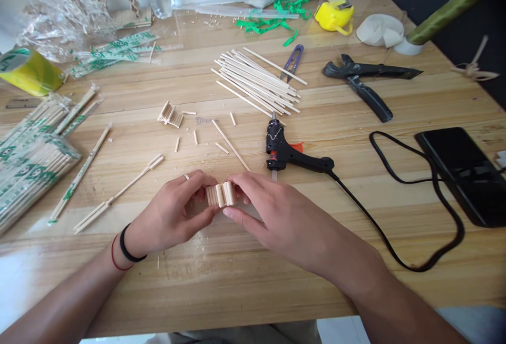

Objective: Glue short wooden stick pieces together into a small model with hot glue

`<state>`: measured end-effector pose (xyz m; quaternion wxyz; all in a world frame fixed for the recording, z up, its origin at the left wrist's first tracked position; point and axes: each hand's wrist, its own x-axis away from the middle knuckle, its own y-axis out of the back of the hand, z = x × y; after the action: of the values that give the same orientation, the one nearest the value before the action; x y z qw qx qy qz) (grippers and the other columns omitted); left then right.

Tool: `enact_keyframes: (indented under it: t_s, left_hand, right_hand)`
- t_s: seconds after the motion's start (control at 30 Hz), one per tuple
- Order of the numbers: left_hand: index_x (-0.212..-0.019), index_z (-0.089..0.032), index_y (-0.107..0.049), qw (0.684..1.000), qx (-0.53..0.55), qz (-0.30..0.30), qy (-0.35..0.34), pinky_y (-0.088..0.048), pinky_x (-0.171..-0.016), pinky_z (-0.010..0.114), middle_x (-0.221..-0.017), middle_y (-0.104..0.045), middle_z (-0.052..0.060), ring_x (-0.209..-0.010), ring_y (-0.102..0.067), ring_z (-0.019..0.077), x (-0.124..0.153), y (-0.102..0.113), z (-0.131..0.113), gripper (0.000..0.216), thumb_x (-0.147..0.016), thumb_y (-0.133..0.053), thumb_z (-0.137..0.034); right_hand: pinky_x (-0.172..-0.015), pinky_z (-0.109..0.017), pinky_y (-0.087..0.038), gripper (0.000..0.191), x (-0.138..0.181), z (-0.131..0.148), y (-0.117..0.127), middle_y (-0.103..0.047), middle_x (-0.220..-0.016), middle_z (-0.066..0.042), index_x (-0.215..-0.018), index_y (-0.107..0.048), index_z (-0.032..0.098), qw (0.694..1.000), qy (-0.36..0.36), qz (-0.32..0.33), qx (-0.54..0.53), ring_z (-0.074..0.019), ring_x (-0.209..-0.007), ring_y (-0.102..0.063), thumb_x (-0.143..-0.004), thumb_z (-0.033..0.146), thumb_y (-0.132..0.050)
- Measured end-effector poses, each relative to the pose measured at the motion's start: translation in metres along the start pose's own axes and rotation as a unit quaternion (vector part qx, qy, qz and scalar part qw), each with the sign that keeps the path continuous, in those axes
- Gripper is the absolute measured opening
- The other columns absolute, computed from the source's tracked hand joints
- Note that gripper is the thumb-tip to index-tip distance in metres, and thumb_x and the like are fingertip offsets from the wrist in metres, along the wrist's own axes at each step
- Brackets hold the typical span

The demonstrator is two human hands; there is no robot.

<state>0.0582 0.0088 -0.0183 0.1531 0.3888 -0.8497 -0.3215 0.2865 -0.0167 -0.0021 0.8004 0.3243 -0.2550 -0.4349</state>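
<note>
Between my two hands is a small model piece made of short wooden sticks [220, 195], laid side by side. My left hand [174, 209] pinches its left end between thumb and fingers. On the other end, my right hand [263, 202] is closed, its thumb at the near edge and fingers behind. Just beyond my right hand lies a black hot glue gun [294, 154], nozzle pointing away. A similar small stick piece [171, 116] rests farther off, with several cut stick bits [195, 137] around it. One longer stick [231, 145] lies near my fingers.
A pile of wooden sticks [259, 83] lies beside purple snips [292, 64]. Black cutters [367, 78], a phone [466, 173] and the glue gun's cord [379, 241] occupy the right. Wrapped chopsticks [35, 170] and a yellow tape roll [31, 71] are at left.
</note>
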Motion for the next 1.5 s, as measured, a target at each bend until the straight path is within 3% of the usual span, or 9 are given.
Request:
enact_keyframes:
  t_s: [1.5]
  left_hand:
    - [-0.109,-0.017,-0.06,1.0,-0.001,0.003,0.0,-0.044,-0.063,0.023,-0.085,-0.06,-0.001,-0.069,-0.054,0.0115,-0.003,0.0009,-0.0026,0.015,-0.094,-0.062,-0.017]
  right_hand:
    - [-0.075,-0.038,-0.051,0.015,0.0012,-0.0008,-0.0002,-0.069,-0.101,-0.005,-0.107,-0.059,0.018,1.0,-0.001,0.0,0.013,-0.0242,-0.088,-0.068,-0.103,0.032,-0.063]
